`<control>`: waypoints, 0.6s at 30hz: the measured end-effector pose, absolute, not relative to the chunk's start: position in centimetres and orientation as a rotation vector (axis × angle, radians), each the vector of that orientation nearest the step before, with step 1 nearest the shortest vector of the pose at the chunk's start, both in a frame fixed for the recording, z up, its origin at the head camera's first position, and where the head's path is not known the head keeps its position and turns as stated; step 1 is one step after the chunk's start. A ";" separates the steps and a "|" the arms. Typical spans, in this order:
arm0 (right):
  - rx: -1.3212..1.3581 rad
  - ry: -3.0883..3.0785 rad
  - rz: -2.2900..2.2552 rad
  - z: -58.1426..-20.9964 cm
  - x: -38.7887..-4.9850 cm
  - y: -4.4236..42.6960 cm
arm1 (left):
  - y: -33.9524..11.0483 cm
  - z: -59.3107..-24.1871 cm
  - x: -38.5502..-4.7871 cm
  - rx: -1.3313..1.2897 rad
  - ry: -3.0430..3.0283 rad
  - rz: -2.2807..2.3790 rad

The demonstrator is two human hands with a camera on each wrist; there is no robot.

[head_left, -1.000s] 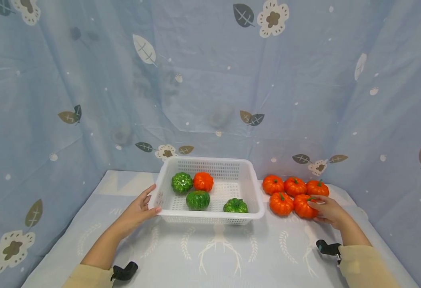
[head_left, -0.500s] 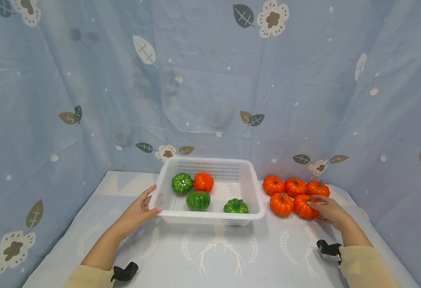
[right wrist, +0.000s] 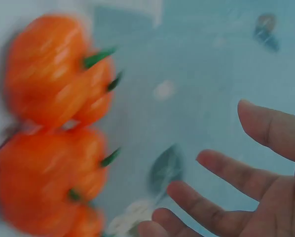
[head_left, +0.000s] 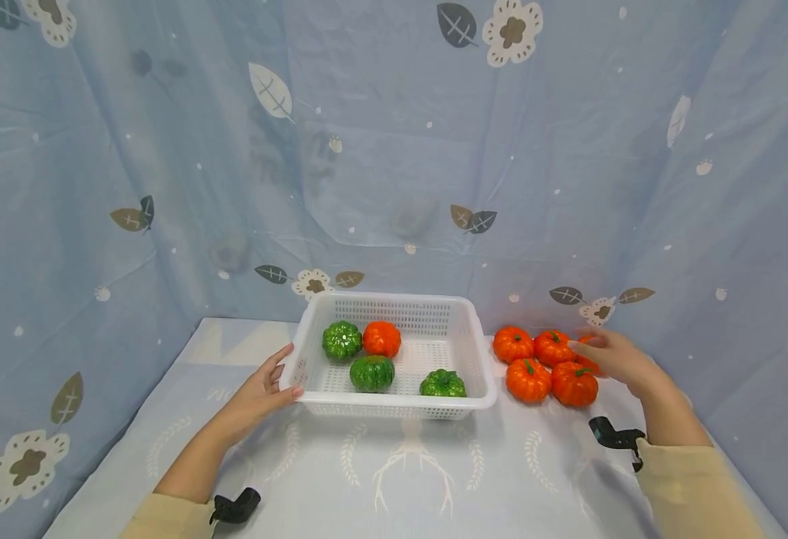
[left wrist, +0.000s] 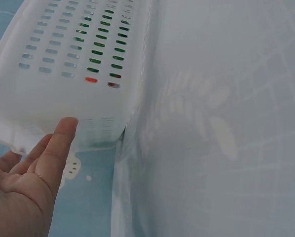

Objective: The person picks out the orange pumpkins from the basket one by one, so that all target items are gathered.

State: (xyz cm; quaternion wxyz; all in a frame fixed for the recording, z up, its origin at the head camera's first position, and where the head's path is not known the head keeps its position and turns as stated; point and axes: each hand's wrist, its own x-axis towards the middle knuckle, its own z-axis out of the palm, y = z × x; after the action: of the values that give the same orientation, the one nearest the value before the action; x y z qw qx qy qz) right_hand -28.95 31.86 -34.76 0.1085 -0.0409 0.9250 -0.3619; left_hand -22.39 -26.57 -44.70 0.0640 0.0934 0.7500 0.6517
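A white perforated plastic basket (head_left: pixel 394 402) stands mid-table with several small pumpkins inside: an orange pumpkin (head_left: pixel 382 340) and green ones, such as the round green pumpkin (head_left: pixel 342 341) at the left. My left hand (head_left: pixel 257 402) rests against the basket's left end, its extended fingers (left wrist: pixel 56 148) touching the wall and rim in the left wrist view. On the right, several orange pumpkins (head_left: pixel 528 381) sit in two rows. Above the back right orange pumpkin (head_left: pixel 589 359), partly covering it, my right hand (head_left: pixel 619 361) is raised with spread fingers, holding nothing in the right wrist view (right wrist: pixel 266 197).
A pale patterned cloth (head_left: pixel 407 479) covers the table. Blue printed curtain (head_left: pixel 394 150) hangs close behind the basket and along both sides. Black wrist cameras (head_left: pixel 235 507) are strapped to both wrists.
My right hand has come off the front right orange pumpkin, moving up and back over the rear row. That pumpkin stays in place. The left hand and basket look unmoved.
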 end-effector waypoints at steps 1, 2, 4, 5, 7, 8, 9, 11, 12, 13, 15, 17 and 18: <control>-0.151 2.728 -1.064 -34.1 -28.8 31.2 | -26.5 -44.7 -22.4 0.285 2.264 1.970; -0.184 2.729 -1.070 -33.5 -28.7 30.4 | -26.5 -44.7 -22.4 0.287 2.265 1.971; -0.249 2.737 -1.052 -32.4 -28.7 29.0 | -26.5 -44.7 -22.4 0.292 2.263 1.973; -0.266 2.743 -1.038 -31.9 -28.6 28.2 | -26.5 -44.7 -22.4 0.291 2.265 1.971; -0.298 2.760 -1.002 -31.2 -28.7 26.7 | -26.5 -44.7 -22.4 0.288 2.273 1.967; -0.312 2.756 -0.994 -30.8 -28.8 25.9 | -26.5 -44.7 -22.4 0.286 2.275 1.964; -0.329 2.757 -0.990 -30.6 -28.9 25.2 | -26.5 -44.7 -22.4 0.285 2.276 1.963; -0.359 2.744 -0.995 -30.1 -29.0 23.7 | -26.5 -44.7 -22.4 0.280 2.277 1.960; -0.387 2.736 -0.997 -29.9 -29.1 23.0 | -26.5 -44.7 -22.4 0.277 2.276 1.959; -0.418 2.722 -1.001 -29.8 -29.3 22.2 | -26.5 -44.7 -22.4 0.276 2.273 1.960; -0.476 2.706 -0.998 -29.5 -29.7 20.8 | -26.5 -44.7 -22.4 0.274 2.265 1.962; -0.519 2.690 -0.977 -29.3 -30.2 19.3 | -26.5 -44.7 -22.4 0.270 2.260 1.968; -0.528 2.687 -0.964 -29.2 -30.4 18.6 | -26.5 -44.7 -22.4 0.269 2.259 1.968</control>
State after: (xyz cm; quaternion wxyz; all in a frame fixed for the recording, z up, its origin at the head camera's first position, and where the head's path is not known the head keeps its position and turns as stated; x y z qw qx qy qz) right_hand -30.42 18.57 -29.24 0.1191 -0.1805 0.9190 -0.3297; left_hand -22.41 -26.52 -44.67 0.0667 0.0892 0.7492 0.6529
